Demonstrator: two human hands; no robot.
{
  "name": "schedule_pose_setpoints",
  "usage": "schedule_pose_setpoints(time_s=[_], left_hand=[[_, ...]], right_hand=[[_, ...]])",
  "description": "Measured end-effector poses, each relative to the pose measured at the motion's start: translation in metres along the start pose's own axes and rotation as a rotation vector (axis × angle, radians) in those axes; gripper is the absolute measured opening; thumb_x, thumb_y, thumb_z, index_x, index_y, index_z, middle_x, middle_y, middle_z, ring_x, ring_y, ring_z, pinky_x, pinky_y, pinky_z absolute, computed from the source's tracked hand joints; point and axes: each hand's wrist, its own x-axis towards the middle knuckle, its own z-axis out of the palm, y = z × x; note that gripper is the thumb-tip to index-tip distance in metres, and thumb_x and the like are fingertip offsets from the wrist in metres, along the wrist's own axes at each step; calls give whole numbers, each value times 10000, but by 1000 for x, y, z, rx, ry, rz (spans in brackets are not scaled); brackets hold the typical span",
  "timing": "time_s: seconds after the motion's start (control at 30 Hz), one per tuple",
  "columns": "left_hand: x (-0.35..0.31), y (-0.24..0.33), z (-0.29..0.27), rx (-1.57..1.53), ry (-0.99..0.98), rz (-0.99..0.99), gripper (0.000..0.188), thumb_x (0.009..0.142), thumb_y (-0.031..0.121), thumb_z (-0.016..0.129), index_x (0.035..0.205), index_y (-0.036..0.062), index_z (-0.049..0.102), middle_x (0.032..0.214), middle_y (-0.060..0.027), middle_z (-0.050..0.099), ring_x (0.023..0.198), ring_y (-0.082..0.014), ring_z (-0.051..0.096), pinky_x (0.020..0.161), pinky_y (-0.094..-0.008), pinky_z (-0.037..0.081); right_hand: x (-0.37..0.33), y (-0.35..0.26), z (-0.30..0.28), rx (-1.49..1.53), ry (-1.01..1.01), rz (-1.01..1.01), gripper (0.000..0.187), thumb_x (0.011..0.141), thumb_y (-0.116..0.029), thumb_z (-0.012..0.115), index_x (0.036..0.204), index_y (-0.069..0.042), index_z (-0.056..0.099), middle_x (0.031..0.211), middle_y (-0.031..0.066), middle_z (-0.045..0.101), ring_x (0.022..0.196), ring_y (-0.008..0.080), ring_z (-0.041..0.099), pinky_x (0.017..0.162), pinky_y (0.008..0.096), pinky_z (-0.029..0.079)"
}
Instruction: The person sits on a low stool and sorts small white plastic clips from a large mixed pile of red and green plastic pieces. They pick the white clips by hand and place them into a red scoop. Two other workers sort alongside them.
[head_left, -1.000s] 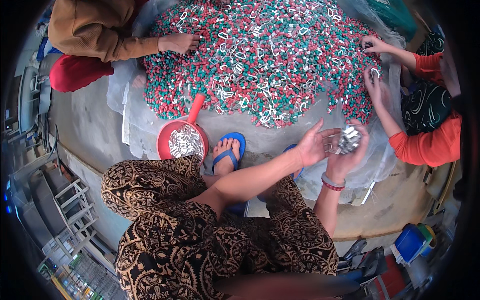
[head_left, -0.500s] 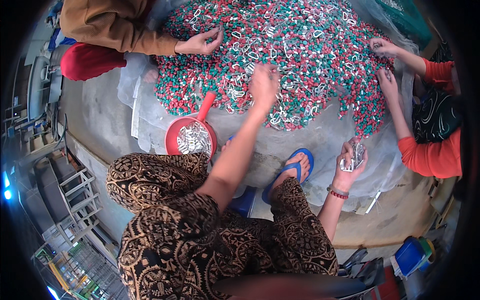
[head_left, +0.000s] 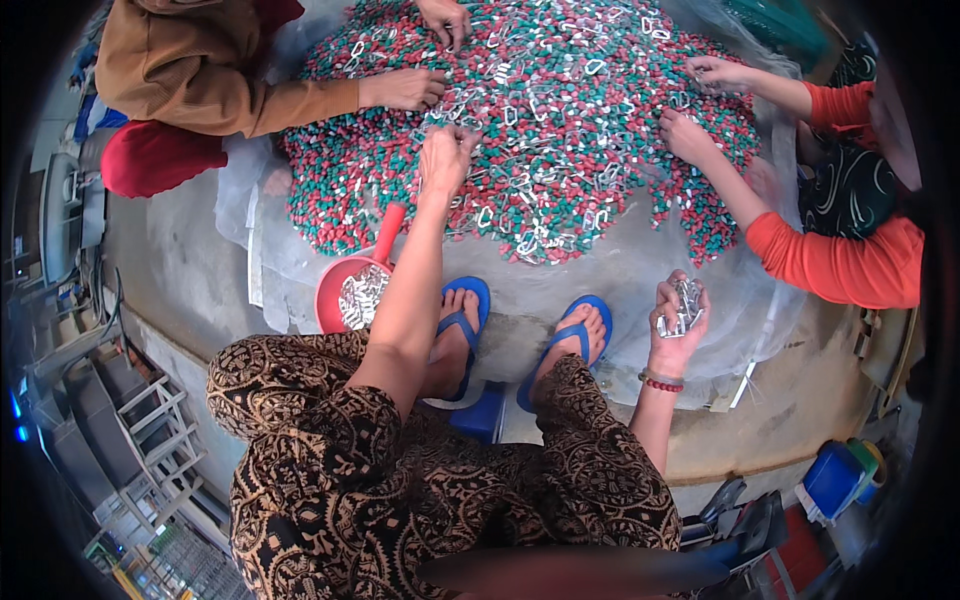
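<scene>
Fingers (head_left: pixel 455 140) of the left hand (head_left: pixel 443 160) were curled down into the near edge of the big pile of red and green pieces (head_left: pixel 560 120), pinching at one of the silver metal clips (head_left: pixel 520 240) mixed through it, though I couldn't really tell if one was already gripped or just being touched. Right hand (head_left: pixel 678 325) was held back by the knee, clenched around a shiny bunch of clips (head_left: pixel 685 305) with the ends poking out the top. Those clips looked like thin stamped metal, so light, stiff and a bit slippery, probably easiest to nip by the open loop end rather than the flat side, and a fistful could easily shed a few. More of them sat in the red scoop (head_left: pixel 355 295) on the plastic sheet (head_left: pixel 640 270), just left of the blue sandals (head_left: pixel 470 325). Two other people's hands were working the far and right sides of the pile. Compared with half a second back, the left hand hadn't moved much, it stayed on the same patch of pile, and the right hand kept its bundle at about the same spot. A full second back both hands were together near the right knee, with the clips cupped between them.
</scene>
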Motion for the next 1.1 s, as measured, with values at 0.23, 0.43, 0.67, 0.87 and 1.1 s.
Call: schedule_pose_setpoints(time_s=[0.23,0.43,0.67,0.87,1.1], left_hand=[[-9,52,-6,-1304,-361,-136,193,804,145,514,862,-19,596,928,-158,621,889,-304,596,762,-417,491],[-107,135,39,-2143,-981,-791,196,777,122,470,923,11,537,1125,-211,530,1025,-394,540,865,-490,492],[-170,159,82,-2056,-1009,-1160,404,888,347,450,1204,99,488,1200,-136,523,1098,-329,509,977,-518,381],[-178,140,120,-2078,-731,-1134,399,909,336,396,1216,118,529,1229,-119,535,1117,-310,506,995,-509,364],[-8,315,61,-2205,-627,-986,347,929,313,347,1078,103,580,1087,-118,592,1017,-315,542,926,-497,425]], right_hand=[[-2,17,14,-10,-2,16,167,886,-217,512,939,-62,548,1005,112,464,689,165,374,332,204,283],[-6,44,53,-527,-132,-313,182,914,-232,451,932,-68,527,1028,124,502,766,171,475,325,182,295],[19,66,44,-2275,-207,-758,230,874,-240,508,1009,-74,593,1197,140,472,1091,329,437,931,473,345],[14,56,32,-2795,-194,-444,474,874,-276,506,1330,-185,414,1377,92,358,1278,408,236,1014,647,146],[2,-5,52,-2351,-86,-684,477,947,-259,376,1372,-45,337,1354,173,358,1244,371,307,1055,450,235]])
